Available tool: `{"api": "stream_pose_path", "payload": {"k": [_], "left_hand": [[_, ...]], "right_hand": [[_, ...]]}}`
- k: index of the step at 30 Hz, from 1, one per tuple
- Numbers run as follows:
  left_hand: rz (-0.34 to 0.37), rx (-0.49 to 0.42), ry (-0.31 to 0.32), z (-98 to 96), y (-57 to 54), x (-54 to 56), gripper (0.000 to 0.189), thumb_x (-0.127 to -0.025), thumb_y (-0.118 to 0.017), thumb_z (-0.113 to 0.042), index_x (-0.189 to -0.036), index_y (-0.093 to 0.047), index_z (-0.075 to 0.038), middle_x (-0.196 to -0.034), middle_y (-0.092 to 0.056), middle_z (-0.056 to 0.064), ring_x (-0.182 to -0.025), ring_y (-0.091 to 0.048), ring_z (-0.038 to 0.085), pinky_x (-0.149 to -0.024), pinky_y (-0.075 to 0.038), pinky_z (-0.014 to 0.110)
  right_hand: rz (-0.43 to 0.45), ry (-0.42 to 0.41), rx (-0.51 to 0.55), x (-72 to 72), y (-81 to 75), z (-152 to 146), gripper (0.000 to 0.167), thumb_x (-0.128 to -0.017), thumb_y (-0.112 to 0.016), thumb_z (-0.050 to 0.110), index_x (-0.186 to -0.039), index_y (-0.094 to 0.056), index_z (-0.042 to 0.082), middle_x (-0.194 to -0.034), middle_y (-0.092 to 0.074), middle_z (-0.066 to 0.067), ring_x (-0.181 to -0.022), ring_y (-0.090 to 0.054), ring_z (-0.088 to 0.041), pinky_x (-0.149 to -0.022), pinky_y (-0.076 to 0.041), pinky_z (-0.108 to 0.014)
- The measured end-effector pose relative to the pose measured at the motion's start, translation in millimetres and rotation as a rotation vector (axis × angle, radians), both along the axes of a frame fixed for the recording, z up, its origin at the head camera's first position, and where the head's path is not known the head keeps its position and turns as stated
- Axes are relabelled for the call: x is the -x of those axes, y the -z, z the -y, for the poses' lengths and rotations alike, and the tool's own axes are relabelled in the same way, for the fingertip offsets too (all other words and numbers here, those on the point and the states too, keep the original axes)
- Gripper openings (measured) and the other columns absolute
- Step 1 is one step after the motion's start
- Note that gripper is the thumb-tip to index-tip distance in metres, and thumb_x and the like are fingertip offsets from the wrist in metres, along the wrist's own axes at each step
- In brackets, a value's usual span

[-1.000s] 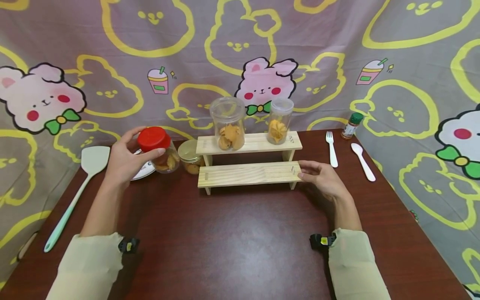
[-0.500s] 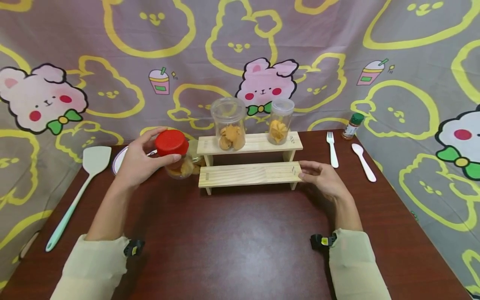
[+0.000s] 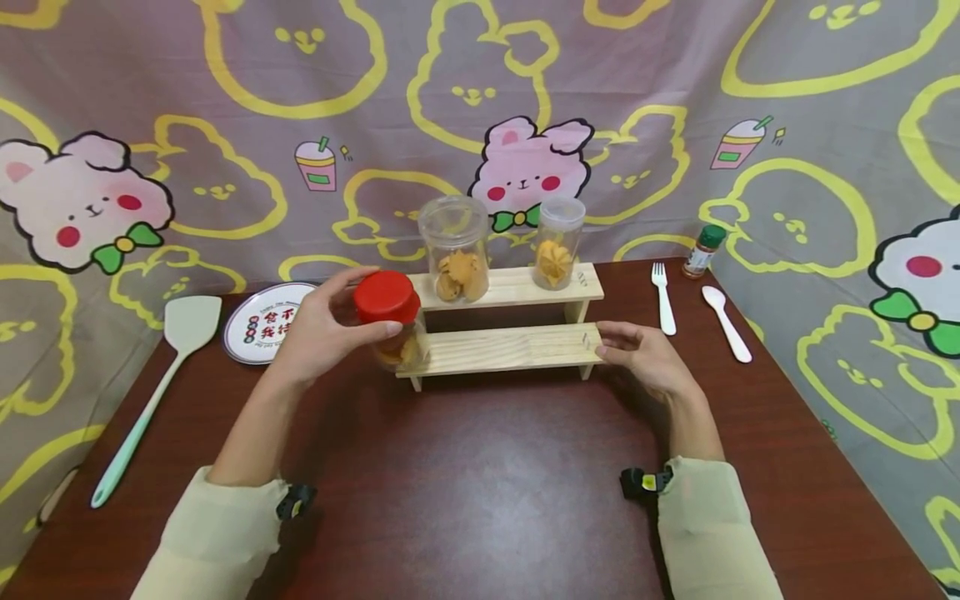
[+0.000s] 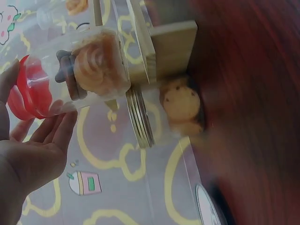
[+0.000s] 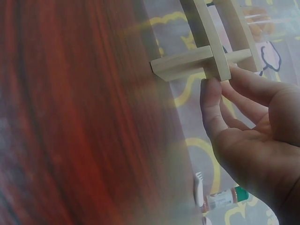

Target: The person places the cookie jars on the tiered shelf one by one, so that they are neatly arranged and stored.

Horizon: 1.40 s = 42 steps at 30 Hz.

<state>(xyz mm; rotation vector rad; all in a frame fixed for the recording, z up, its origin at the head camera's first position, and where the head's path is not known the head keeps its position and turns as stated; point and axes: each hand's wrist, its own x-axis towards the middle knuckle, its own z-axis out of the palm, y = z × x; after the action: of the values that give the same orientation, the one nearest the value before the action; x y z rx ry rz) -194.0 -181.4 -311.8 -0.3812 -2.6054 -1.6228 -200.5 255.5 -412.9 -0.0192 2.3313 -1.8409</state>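
My left hand [image 3: 324, 327] grips a clear jar by its red lid [image 3: 387, 297]; a swirled cookie [image 4: 97, 65] and dark pieces show inside. The jar is held up and overlaps the left end of the lower board of a two-step wooden shelf [image 3: 495, 350]. At the right end of that board, my right hand [image 3: 651, 360] pinches the corner between thumb and fingers, as the right wrist view shows. On the upper step stand a wide clear jar of cookies [image 3: 461, 275] and a narrow one [image 3: 555, 260]. A gold-lidded jar [image 4: 180, 105], hidden in the head view, stands beside the shelf's left leg.
Left of the shelf lies a white plate with printed characters [image 3: 251, 333], then a pale spatula [image 3: 168, 367]. A white fork [image 3: 663, 302], a white spoon [image 3: 727, 327] and a green-capped spice bottle [image 3: 701, 254] are at the back right. Patterned cloth hangs behind the table.
My left hand has carried the red-lidded jar rightward, from beside the plate to the shelf's left end. The plate is now uncovered, the gold-lidded jar hidden. The right hand stays put.
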Motion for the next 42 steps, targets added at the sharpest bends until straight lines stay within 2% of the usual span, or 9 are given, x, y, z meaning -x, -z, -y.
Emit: {"api": "stream_pose_path", "payload": {"k": [8,14,17,21,24,30,34,38,42], "left_hand": [[0.007,-0.113,0.107,-24.4,4.9,-3.0,0.071,-0.08,-0.087,-0.014,-0.143,-0.054,-0.014,-0.129,-0.064,0.008,-0.115,-0.061,0.024,-0.086,-0.057,0.032],[-0.032,-0.136,0.191,-47.1,9.6,-2.1,0.071,-0.079,-0.088,-0.012,-0.143,-0.056,-0.012,-0.128,-0.063,0.004,-0.112,-0.063,0.024,-0.087,-0.055,0.042],[-0.027,-0.153,0.221,-58.9,11.6,-1.2,0.072,-0.078,-0.088,-0.011,-0.143,-0.055,-0.01,-0.132,-0.06,0.004,-0.111,-0.063,0.026,-0.089,-0.055,0.044],[-0.023,-0.168,0.244,-75.0,13.6,-0.7,0.071,-0.078,-0.088,-0.01,-0.141,-0.056,-0.011,-0.129,-0.062,0.006,-0.11,-0.064,0.025,-0.092,-0.054,0.044],[-0.031,-0.169,0.246,-86.3,15.2,-0.8,0.071,-0.077,-0.089,-0.011,-0.14,-0.057,-0.012,-0.123,-0.065,0.006,-0.109,-0.064,0.023,-0.091,-0.054,0.045],[-0.058,-0.136,0.23,-107.6,17.5,0.1,0.076,-0.076,-0.091,-0.016,-0.143,-0.055,-0.009,-0.124,-0.066,0.006,-0.107,-0.064,0.022,-0.09,-0.054,0.042],[-0.054,-0.144,0.233,-121.6,17.4,2.6,0.077,-0.077,-0.09,-0.019,-0.144,-0.054,-0.008,-0.125,-0.065,0.004,-0.106,-0.064,0.021,-0.088,-0.055,0.043],[-0.054,-0.149,0.234,-133.8,16.9,6.5,0.074,-0.078,-0.09,-0.022,-0.143,-0.055,-0.013,-0.126,-0.064,0.0,-0.106,-0.063,0.02,-0.085,-0.056,0.043],[-0.049,-0.14,0.232,-144.3,16.4,10.0,0.072,-0.078,-0.09,-0.025,-0.141,-0.056,-0.018,-0.128,-0.062,-0.003,-0.108,-0.062,0.018,-0.084,-0.056,0.038]], "right_hand": [[-0.024,0.003,0.016,-0.8,2.2,-1,0.049,-0.096,-0.066,-0.001,-0.142,-0.05,-0.011,-0.117,-0.062,-0.017,-0.095,-0.062,-0.006,-0.085,-0.056,-0.031],[-0.025,-0.005,-0.015,-2.2,1.6,-1,0.05,-0.097,-0.067,0.002,-0.143,-0.05,-0.01,-0.124,-0.06,-0.024,-0.097,-0.062,-0.005,-0.086,-0.055,-0.029],[-0.019,-0.016,-0.013,-2.3,0.8,-2,0.051,-0.097,-0.066,0.003,-0.144,-0.049,-0.009,-0.128,-0.058,-0.028,-0.099,-0.062,-0.006,-0.087,-0.055,-0.03],[-0.016,-0.026,-0.003,-2.0,0.1,-1,0.051,-0.097,-0.066,0.003,-0.144,-0.049,-0.008,-0.129,-0.058,-0.028,-0.1,-0.061,-0.007,-0.089,-0.055,-0.032],[-0.015,-0.026,-0.005,-1.8,0.9,0,0.052,-0.097,-0.066,0.003,-0.145,-0.048,-0.009,-0.129,-0.058,-0.027,-0.099,-0.061,-0.006,-0.088,-0.055,-0.032],[-0.017,-0.026,-0.01,-1.8,2.3,1,0.052,-0.097,-0.066,0.002,-0.145,-0.048,-0.009,-0.128,-0.058,-0.027,-0.098,-0.062,-0.006,-0.087,-0.055,-0.031],[-0.021,-0.025,-0.013,-1.5,2.1,1,0.051,-0.097,-0.066,0.002,-0.144,-0.049,-0.009,-0.128,-0.058,-0.028,-0.099,-0.061,-0.006,-0.086,-0.055,-0.029],[-0.025,-0.02,-0.027,-1.1,1.2,0,0.051,-0.097,-0.067,0.003,-0.143,-0.05,-0.009,-0.129,-0.058,-0.027,-0.1,-0.06,-0.006,-0.085,-0.054,-0.025],[-0.023,-0.021,-0.029,-1.3,-0.2,-1,0.051,-0.096,-0.068,0.003,-0.143,-0.05,-0.009,-0.129,-0.058,-0.028,-0.099,-0.061,-0.006,-0.085,-0.055,-0.026]]}}
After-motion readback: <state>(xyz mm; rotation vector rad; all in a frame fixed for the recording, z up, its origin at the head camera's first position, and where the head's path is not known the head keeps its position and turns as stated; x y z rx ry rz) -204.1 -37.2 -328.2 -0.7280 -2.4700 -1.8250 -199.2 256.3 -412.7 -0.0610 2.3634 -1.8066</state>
